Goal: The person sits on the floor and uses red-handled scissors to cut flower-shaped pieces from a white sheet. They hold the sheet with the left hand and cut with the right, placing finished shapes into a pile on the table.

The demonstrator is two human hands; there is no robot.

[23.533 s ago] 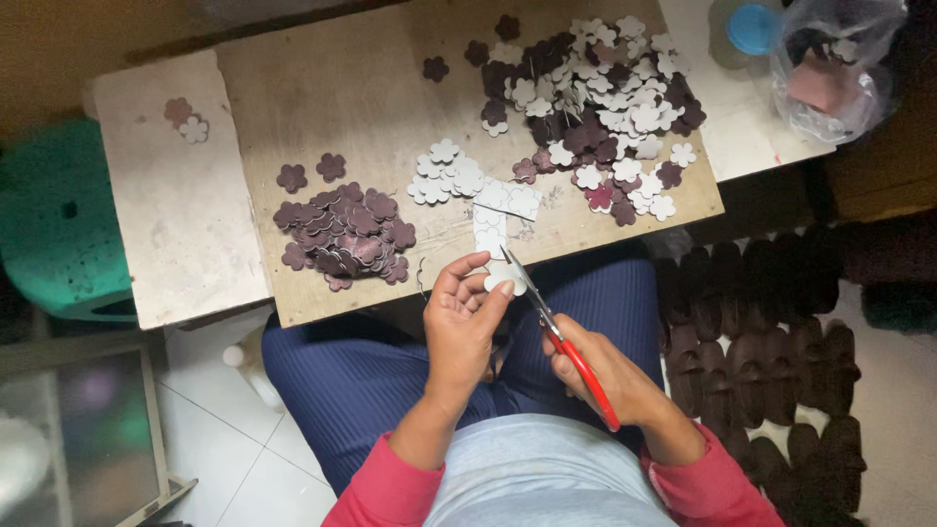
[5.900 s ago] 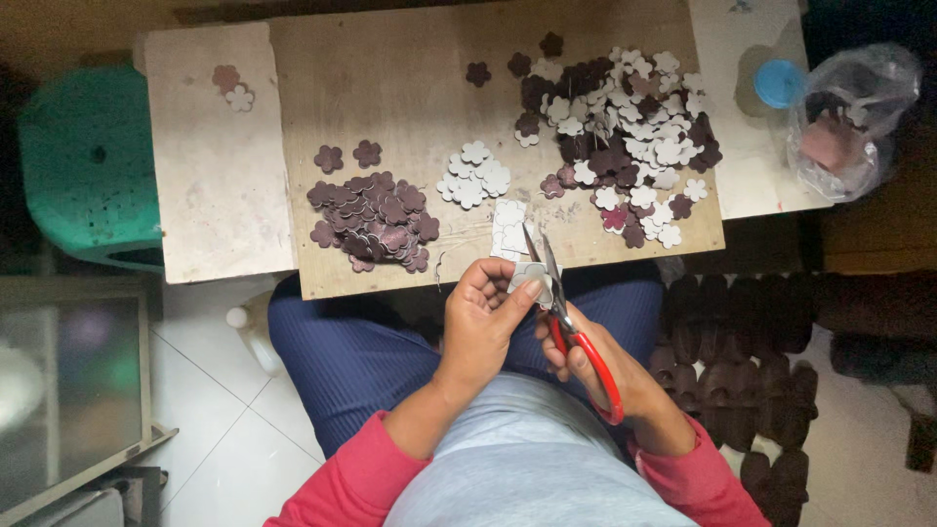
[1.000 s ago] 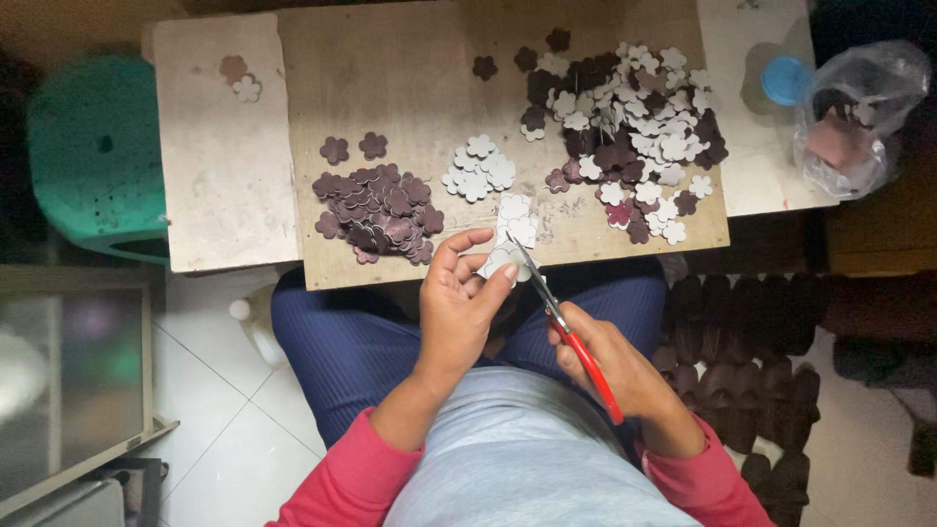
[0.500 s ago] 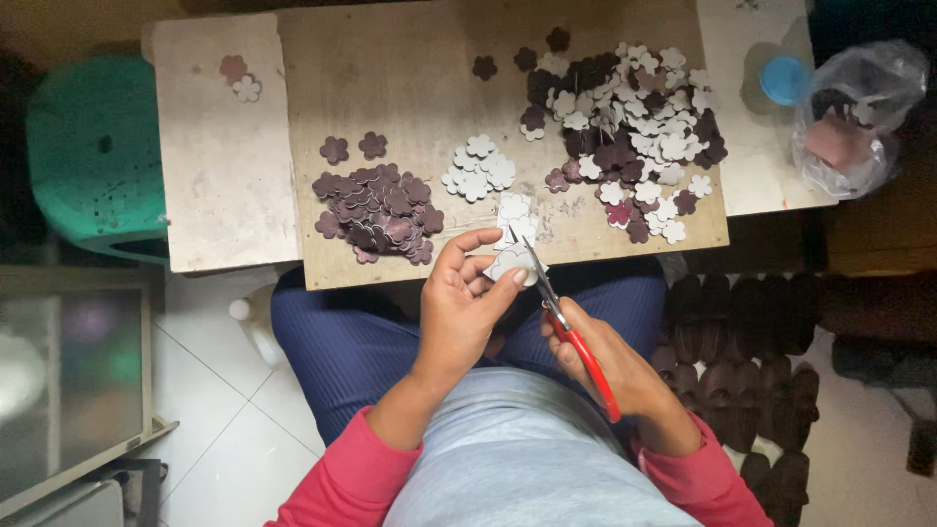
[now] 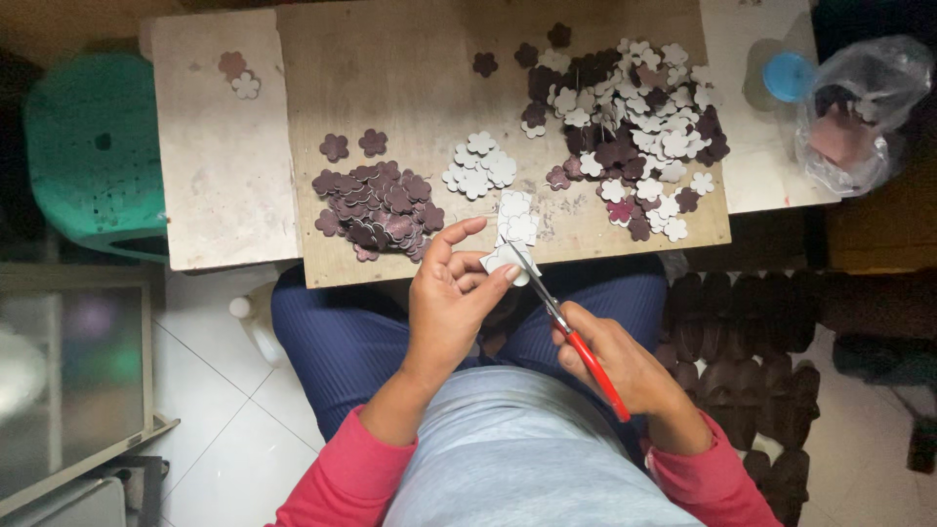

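Brown wooden surface (image 5: 420, 88) carries a maroon flower-cutout heap (image 5: 376, 210) and a mixed white-and-maroon pile (image 5: 634, 127); left hand (image 5: 449, 293) has its grip pinched on a small white flower-shaped piece (image 5: 503, 259) just below the surface edge; right hand (image 5: 620, 366) has its grip clamped on red-handled scissors (image 5: 571, 337), blades touching that piece.

left hand (image 5: 451, 298) pinches white flower cutout (image 5: 506, 260) | right hand (image 5: 617, 363) holds red-handled scissors (image 5: 566, 330), blades at cutout
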